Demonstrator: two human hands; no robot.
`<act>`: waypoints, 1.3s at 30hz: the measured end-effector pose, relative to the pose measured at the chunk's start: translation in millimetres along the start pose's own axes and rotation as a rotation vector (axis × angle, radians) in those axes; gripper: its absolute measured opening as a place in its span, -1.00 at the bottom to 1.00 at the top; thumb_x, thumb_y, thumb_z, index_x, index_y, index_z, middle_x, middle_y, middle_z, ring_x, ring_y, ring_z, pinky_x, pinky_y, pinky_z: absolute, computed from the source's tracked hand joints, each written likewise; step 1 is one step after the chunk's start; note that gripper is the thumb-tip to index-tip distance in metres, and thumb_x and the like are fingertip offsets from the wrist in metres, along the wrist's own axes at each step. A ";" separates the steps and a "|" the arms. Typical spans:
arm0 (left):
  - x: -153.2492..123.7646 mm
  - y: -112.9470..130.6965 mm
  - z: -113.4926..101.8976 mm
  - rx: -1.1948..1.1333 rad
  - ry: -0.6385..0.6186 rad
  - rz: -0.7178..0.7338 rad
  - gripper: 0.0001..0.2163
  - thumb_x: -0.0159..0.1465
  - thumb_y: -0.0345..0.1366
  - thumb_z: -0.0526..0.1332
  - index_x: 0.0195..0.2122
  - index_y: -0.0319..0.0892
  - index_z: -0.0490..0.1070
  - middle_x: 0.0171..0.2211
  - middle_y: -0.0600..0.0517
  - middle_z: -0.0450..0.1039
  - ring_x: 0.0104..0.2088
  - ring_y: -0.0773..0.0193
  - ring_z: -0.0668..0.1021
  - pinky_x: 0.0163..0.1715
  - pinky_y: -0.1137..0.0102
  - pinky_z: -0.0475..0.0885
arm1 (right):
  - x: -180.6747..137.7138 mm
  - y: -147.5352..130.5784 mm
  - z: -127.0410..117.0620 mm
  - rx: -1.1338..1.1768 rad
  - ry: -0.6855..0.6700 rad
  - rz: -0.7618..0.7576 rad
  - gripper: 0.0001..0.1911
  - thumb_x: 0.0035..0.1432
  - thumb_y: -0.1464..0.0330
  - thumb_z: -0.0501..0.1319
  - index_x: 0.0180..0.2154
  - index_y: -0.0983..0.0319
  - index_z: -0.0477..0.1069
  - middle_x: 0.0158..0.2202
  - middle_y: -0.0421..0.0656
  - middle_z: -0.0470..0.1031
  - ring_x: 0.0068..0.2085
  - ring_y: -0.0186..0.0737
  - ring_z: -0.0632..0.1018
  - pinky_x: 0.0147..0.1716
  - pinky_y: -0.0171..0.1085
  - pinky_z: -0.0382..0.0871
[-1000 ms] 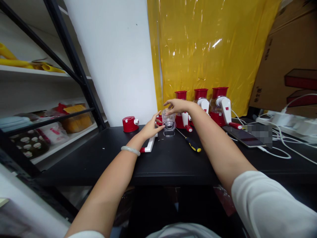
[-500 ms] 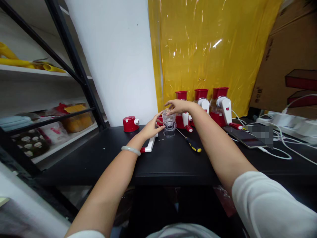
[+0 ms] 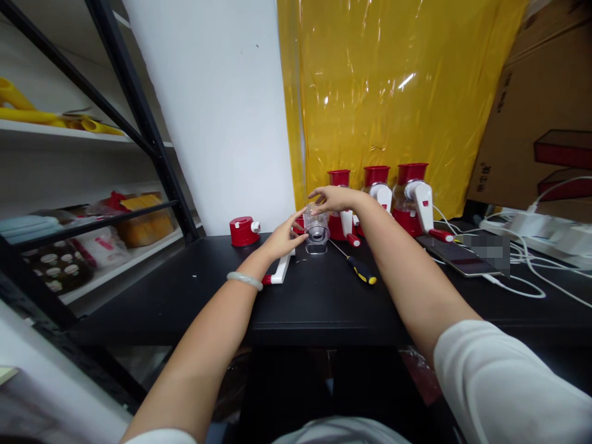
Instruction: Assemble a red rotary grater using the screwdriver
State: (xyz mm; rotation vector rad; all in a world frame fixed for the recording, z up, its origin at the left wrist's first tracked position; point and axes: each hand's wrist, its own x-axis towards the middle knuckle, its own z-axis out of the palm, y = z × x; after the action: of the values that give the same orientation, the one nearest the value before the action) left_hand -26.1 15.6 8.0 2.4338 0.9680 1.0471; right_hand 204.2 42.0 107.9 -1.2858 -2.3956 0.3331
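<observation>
A clear plastic grater body (image 3: 317, 235) stands upright on the black table, with a round opening facing me. My left hand (image 3: 283, 238) holds its left side, thumb in front and fingers behind. From above, my right hand (image 3: 333, 199) grips the top rim with bent fingers. Under my left wrist lies a white crank handle (image 3: 282, 269) with a red grip. A red base (image 3: 243, 232) with a white knob stands to the left. Right of the clear body lies a screwdriver (image 3: 359, 270) with a black and yellow handle. Some red plastic behind my left fingers is partly hidden.
Red and white rotary graters (image 3: 416, 206) stand in a row at the back right. A phone (image 3: 460, 256) with a white cable and a power strip (image 3: 536, 225) lie on the right. Black-framed shelving (image 3: 161, 179) borders the table's left side.
</observation>
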 end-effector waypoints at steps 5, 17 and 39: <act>0.2 -0.4 0.1 0.003 0.001 -0.006 -0.29 0.29 -0.17 0.26 0.41 0.01 -0.02 -0.09 -0.06 0.42 -0.29 0.25 0.57 -0.16 0.24 0.50 | 0.4 0.5 0.3 0.007 0.007 -0.006 -0.18 0.04 0.14 0.44 0.28 0.23 0.30 0.14 0.08 0.50 0.07 -0.04 0.57 0.12 -0.10 0.39; 0.6 0.2 0.5 0.003 0.007 -0.016 -0.30 0.28 -0.18 0.27 0.40 0.01 0.00 -0.11 -0.05 0.42 -0.30 0.25 0.57 -0.18 0.25 0.50 | 1.9 2.7 1.3 0.011 -0.002 -0.012 -0.18 0.05 0.15 0.44 0.28 0.27 0.29 0.13 0.09 0.50 0.05 -0.07 0.58 0.10 -0.14 0.40; -0.1 2.2 -0.3 0.012 0.002 -0.019 -0.33 0.30 -0.16 0.24 0.39 -0.02 0.01 -0.12 -0.06 0.45 -0.28 0.23 0.57 -0.14 0.22 0.49 | -0.2 4.0 2.3 0.053 0.002 -0.012 -0.21 0.05 0.14 0.44 0.26 0.24 0.32 0.13 0.06 0.51 0.05 -0.09 0.57 0.13 -0.13 0.39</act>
State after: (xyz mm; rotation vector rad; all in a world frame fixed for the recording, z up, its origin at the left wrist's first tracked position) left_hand -25.3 14.0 9.4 2.4292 0.9988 1.0411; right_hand 206.2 43.9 104.2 -1.2474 -2.3757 0.3882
